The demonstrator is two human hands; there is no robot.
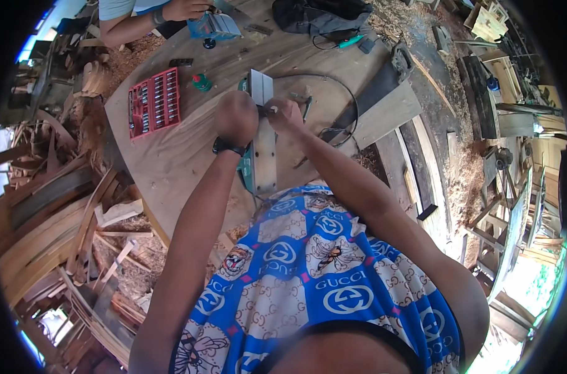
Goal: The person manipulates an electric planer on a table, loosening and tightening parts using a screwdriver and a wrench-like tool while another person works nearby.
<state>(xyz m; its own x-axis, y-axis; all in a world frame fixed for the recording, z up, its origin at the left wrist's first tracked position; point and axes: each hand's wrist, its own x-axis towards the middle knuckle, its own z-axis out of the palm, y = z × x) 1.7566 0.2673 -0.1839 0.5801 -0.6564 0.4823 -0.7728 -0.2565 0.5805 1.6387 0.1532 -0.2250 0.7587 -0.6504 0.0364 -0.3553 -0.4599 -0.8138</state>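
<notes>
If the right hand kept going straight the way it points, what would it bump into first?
Probably the grey metal plate of the upturned planer, which the right hand already reaches beside the left hand. Depth is hard to judge.

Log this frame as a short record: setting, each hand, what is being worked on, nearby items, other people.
setting: wood workshop, round wooden table, offcuts and sawdust around
left hand: closed, on the planer, black wristband
right hand: gripping a small tool against the planer's upturned sole; tool too small to identify
planer: green body, grey metal sole facing up, black cord looping to its right
nearby: red bit set, open, to the left; dark bag at the far edge
other people: one, a hand on a blue box at the far side
</notes>
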